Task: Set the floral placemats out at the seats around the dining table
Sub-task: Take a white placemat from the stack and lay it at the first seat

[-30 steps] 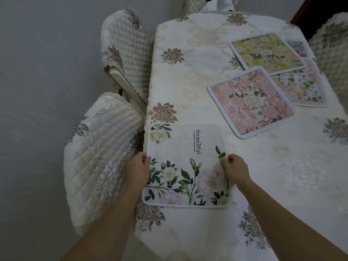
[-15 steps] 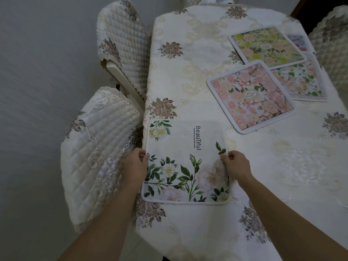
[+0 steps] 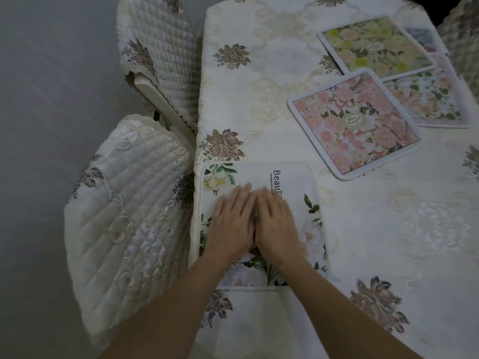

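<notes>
A white placemat (image 3: pixel 290 182) with green leaves and "Beautiful" lettering lies flat at the table's near left edge, beside the nearer chair. My left hand (image 3: pixel 232 224) and my right hand (image 3: pixel 276 224) rest side by side on its middle, palms down, fingers straight. A pink floral placemat (image 3: pixel 352 123) lies further in toward the middle of the table. Beyond it a yellow-green placemat (image 3: pixel 375 47) overlaps a white and peach one (image 3: pixel 430 99), with another mat's corner (image 3: pixel 420 35) peeking out behind.
The dining table (image 3: pixel 272 73) wears a cream tablecloth with embroidered brown flowers. Two quilted cream chairs stand on the left: one near (image 3: pixel 124 211), one further back (image 3: pixel 158 50). Another chair back (image 3: pixel 464 47) shows at the right edge. A grey wall is at left.
Both hands let go of the white placemat's side edges and moved inward onto its middle, now lying flat together. The mat stays at the table edge.
</notes>
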Demonstrator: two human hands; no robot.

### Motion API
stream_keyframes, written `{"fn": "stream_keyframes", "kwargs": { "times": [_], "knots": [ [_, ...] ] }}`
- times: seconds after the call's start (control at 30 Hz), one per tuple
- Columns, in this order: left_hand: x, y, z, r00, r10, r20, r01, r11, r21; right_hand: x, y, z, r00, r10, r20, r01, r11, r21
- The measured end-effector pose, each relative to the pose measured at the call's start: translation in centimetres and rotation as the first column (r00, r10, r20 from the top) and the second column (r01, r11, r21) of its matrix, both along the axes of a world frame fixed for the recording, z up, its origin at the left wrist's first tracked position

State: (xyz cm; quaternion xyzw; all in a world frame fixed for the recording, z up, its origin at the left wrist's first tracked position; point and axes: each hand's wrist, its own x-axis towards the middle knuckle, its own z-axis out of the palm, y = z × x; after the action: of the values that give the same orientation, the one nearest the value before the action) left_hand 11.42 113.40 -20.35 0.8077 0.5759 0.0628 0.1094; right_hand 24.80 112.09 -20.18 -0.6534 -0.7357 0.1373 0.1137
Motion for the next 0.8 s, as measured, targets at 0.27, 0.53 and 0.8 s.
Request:
{"fn": "stream_keyframes", "kwargs": {
  "times": [0.27, 0.53, 0.8],
  "knots": [
    [-2.6, -0.2, -1.5, 0.993, 0.031, -0.112, -0.035, 0.999, -0.037, 2.8, -0.3, -1.3, 0.982, 0.061, 0.177, -0.047, 0.996, -0.082],
    [-3.1, -0.1, -1.6, 0.992, 0.1, -0.077, -0.104, 0.994, -0.044, 7.3, -0.3, -0.8, 0.986, 0.027, 0.162, 0.0, 0.986, -0.169],
    [-1.6, 1.6, 2.9, 0.973, 0.068, -0.219, -0.091, 0.991, -0.096, 7.8, 1.5, 3.9, 0.999, 0.049, 0.018, -0.042, 0.956, -0.29]
  ]
}}
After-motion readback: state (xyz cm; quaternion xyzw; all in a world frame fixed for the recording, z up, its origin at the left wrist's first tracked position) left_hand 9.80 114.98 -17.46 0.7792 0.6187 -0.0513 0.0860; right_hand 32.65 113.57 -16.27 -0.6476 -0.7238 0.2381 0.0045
